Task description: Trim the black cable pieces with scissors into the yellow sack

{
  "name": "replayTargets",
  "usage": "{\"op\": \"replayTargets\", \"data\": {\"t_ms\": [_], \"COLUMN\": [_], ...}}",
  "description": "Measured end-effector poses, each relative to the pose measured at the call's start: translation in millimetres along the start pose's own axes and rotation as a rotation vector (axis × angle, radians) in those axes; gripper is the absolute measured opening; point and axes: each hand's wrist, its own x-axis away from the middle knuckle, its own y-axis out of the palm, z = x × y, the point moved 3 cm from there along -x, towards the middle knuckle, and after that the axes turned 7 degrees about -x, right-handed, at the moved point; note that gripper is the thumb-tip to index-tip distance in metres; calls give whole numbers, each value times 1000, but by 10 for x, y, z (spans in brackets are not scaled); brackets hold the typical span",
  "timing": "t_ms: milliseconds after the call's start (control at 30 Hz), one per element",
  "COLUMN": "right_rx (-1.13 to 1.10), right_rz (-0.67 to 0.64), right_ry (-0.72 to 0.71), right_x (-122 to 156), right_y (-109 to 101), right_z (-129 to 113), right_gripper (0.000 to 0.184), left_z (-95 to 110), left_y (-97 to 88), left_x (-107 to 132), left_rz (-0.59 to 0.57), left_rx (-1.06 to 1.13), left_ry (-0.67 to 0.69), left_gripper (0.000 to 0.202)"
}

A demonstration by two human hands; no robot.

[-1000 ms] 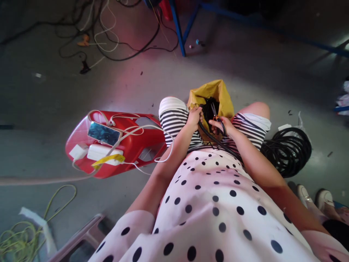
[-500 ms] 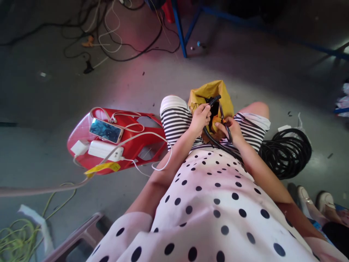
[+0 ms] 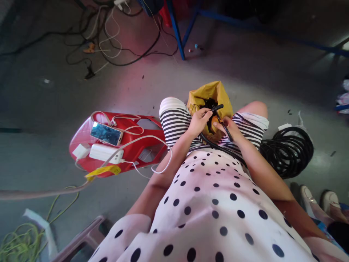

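Observation:
Between my knees sits a yellow bag (image 3: 225, 100), its mouth open and dark pieces inside. My left hand (image 3: 200, 122) is closed around a black tube (image 3: 218, 108), whose end sticks out past the fingers over the bag. The tube runs back across my lap toward the right. My right hand (image 3: 231, 128) is closed on an orange-and-black tool (image 3: 215, 120) with a dark curved arm; its exact kind is unclear. The tool's upper end meets or crosses the tube near its tip; I cannot tell whether it grips it.
A red stool (image 3: 131, 136) on the left bears a phone (image 3: 106, 133), a white power bank (image 3: 105, 153) and cables. At my right lies a coil of black tube (image 3: 289, 153). Ahead stand blue table legs (image 3: 177, 32); tangled cords (image 3: 100, 32) lie far left. Another person's shoes (image 3: 309, 198) show lower right.
The tube's end has tipped from slanting upward to nearly level. The dark arm of the tool has swung across by the tube's end. Both hands stay over the bag.

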Motion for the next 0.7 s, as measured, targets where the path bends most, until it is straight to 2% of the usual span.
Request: {"op": "replayTargets", "data": {"t_ms": [133, 233, 300, 400, 500, 600, 700], "right_rx": [21, 127, 226, 393, 492, 514, 530], "right_rz": [-55, -109, -109, -43, 6, -55, -118], "right_ry": [11, 24, 29, 13, -5, -2, 5], "right_x": [-61, -112, -165, -276, -405, -551, -715], "right_y": [-40, -94, -100, -45, 38, 76, 51], "right_z": [-32, -80, -111, -131, -105, -56, -19], "right_gripper": [78, 76, 75, 74, 74, 74, 75], "left_z": [-35, -68, -97, -143, -186, -234, -297], "left_y": [-79, -117, -129, -140, -178, -234, -250], "left_x": [-44, -64, -87, -137, -180, -222, -296], "left_rz": [-15, -79, -117, -160, -153, -125, -158], "left_rx": [-122, -140, -99, 0, 82, 118, 113], "left_ry": [75, 58, 13, -100, -214, -271, -308], "left_gripper": [28, 27, 25, 21, 19, 16, 14]}}
